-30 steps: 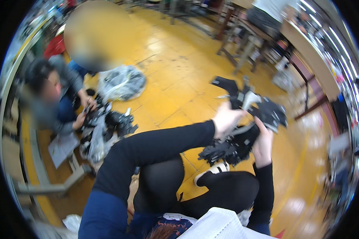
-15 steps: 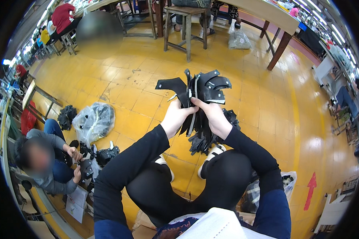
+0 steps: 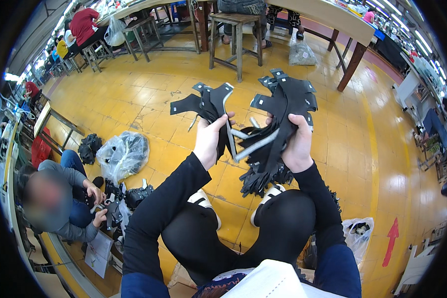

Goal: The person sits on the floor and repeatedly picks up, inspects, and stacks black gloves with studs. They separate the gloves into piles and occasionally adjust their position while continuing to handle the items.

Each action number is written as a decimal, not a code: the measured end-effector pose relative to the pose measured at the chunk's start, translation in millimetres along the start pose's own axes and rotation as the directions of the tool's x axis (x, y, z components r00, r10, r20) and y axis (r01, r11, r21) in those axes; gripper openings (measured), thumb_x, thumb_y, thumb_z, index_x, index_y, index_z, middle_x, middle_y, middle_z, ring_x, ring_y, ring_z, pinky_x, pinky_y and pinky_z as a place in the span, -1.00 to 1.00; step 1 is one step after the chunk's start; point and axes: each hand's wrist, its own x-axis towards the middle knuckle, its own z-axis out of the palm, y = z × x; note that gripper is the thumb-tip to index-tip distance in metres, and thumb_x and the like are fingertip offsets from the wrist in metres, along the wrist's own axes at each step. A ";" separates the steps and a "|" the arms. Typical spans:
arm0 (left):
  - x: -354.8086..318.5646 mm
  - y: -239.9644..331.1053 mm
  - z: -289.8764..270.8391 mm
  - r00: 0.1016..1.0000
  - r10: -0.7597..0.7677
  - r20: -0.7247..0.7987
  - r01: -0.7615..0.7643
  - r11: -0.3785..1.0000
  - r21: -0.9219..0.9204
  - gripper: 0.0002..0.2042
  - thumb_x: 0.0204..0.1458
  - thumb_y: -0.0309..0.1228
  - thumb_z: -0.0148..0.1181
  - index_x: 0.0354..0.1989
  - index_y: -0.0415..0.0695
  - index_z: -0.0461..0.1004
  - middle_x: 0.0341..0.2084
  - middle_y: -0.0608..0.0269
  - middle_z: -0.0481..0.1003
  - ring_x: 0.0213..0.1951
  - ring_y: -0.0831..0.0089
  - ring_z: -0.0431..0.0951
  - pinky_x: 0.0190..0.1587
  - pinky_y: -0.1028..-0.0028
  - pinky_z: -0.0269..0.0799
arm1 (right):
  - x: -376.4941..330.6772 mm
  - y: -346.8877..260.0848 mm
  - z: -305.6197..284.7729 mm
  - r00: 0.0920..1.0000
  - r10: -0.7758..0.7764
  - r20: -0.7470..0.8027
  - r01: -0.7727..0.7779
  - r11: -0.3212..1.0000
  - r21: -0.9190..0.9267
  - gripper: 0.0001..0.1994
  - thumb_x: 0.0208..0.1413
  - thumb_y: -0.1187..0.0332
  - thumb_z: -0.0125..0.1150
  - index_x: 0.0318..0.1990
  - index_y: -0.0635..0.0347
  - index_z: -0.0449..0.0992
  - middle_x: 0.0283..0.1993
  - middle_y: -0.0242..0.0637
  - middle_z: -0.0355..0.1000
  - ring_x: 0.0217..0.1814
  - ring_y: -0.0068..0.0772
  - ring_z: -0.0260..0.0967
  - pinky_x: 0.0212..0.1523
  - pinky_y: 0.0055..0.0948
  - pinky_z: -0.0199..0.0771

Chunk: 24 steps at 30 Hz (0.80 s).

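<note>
The left hand [image 3: 207, 141] is closed around one bunch of black pieces [image 3: 214, 102], and most of its fingers are hidden behind them. The right hand [image 3: 298, 147] grips a second, larger bunch [image 3: 290, 97]; its fingers are also hidden in part. Both bunches are in the air above the yellow floor [image 3: 169, 144], in front of the knees. The pieces overlap, so I cannot tell their number. On the floor, a dark pile [image 3: 268, 178] is partly covered by the right bunch. I count two bunches, two white shoes [image 3: 274, 190] and one red arrow [image 3: 391, 238].
</note>
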 end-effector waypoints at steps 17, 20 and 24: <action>-24.7 -11.2 0.0 0.796 -0.112 0.595 0.160 0.987 -0.028 -0.20 0.08 0.21 -0.07 0.32 -0.15 -0.01 0.25 0.16 0.13 0.26 0.33 0.14 0.30 0.31 0.01 | 1.4 28.6 3.6 0.987 0.152 0.052 -0.138 0.966 -0.221 -0.62 0.20 0.28 0.13 0.11 0.26 0.33 0.04 -0.37 0.37 0.06 -0.52 0.30 0.11 -0.49 0.26; -29.2 -4.5 5.1 0.753 -0.088 0.652 0.134 0.991 -0.021 0.01 -0.15 0.14 0.28 0.35 -0.18 -0.10 0.30 0.15 0.04 0.30 0.32 0.06 0.32 0.31 -0.04 | 4.0 31.5 -4.2 0.995 0.021 0.096 0.030 0.866 -0.500 -0.56 0.26 0.16 0.03 0.13 0.33 0.30 0.13 -0.23 0.27 0.19 -0.35 0.14 0.24 -0.40 0.07; -28.8 7.8 6.6 0.769 -0.157 0.619 -0.009 0.967 0.256 -0.21 -0.15 -0.21 0.40 0.24 -0.19 0.11 0.04 0.21 0.33 0.07 0.40 0.36 0.13 0.38 0.28 | 12.3 31.3 -11.3 0.953 -0.123 0.278 0.296 0.586 -0.754 -0.50 0.27 0.09 -0.04 0.14 0.37 0.26 0.27 -0.04 0.08 0.37 -0.10 -0.14 0.35 -0.27 -0.19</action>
